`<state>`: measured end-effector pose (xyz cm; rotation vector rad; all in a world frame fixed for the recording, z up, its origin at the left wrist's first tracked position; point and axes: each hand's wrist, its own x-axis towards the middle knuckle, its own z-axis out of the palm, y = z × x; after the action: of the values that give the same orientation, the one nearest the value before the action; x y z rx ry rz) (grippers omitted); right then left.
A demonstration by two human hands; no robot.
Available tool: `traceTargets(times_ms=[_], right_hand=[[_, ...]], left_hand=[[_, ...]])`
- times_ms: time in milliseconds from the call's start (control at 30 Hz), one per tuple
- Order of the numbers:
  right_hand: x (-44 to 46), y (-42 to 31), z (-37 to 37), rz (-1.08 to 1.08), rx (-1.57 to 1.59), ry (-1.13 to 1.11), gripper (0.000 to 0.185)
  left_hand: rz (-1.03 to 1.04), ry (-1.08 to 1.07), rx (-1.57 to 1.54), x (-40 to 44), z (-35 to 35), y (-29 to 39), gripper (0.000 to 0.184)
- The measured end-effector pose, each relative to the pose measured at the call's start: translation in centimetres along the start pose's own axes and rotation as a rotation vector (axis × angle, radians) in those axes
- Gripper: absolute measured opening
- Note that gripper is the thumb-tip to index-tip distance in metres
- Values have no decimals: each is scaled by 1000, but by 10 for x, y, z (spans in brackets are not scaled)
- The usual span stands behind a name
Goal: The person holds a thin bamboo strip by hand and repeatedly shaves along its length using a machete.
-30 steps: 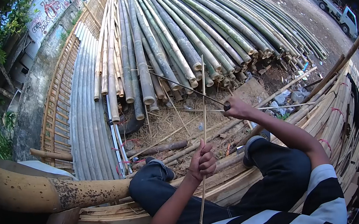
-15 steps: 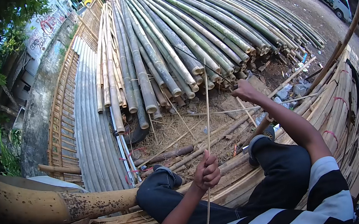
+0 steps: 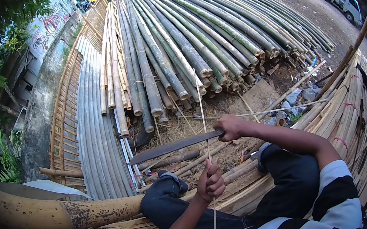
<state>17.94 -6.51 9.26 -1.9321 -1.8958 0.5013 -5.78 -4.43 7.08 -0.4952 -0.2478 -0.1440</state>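
My left hand (image 3: 210, 181) is closed around a thin bamboo strip (image 3: 201, 107), which stands nearly upright, its top reaching past the ends of the piled poles and its lower part passing over my lap. My right hand (image 3: 230, 127) grips the dark handle of a machete (image 3: 174, 147). Its long, broad blade points left and lies across the strip a little above my left hand. Whether the edge touches the strip I cannot tell.
A large pile of bamboo poles (image 3: 174, 46) fans out ahead. Corrugated sheets (image 3: 98, 139) and a bamboo ladder-like frame (image 3: 65, 116) lie to the left. A thick bamboo pole (image 3: 99, 210) is at lower left. Split bamboo bundles (image 3: 348, 116) lie to the right. A truck (image 3: 340, 1) stands beyond.
My right hand has come down and inward, swinging the machete from pointing away to lying level across the strip. The strip's top has shifted slightly left; my left hand is a little lower.
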Motion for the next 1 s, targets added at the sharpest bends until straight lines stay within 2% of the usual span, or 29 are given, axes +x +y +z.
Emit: traceTargets(times_ms=[133,233,267,400,633,667,833,1000], right_hand=[[-8,105,-36,642,75,148,31],[-33,149,-40,783,376,426,30],[-37,157,-36,843,481,484,28],[-41,140,-17,752,1027,619,20],[7,51,-22,455,1298,411,39],[15,52,-17,374,1290,411,39],[20,17,-40,338,1227,387,28],[19,17,-44,293,1133,419,22]], left_hand=[[-69,-122,-100,3,-2,-11,47],[-86,-21,70,0,-1,-4,47],[-94,-66,149,1,-1,-2,47],[-80,-61,164,6,3,1,47],[-167,67,240,10,-23,1,46],[-194,58,218,8,-25,2,46],[-143,33,216,3,-12,22,49],[-235,44,269,7,-16,17,51]])
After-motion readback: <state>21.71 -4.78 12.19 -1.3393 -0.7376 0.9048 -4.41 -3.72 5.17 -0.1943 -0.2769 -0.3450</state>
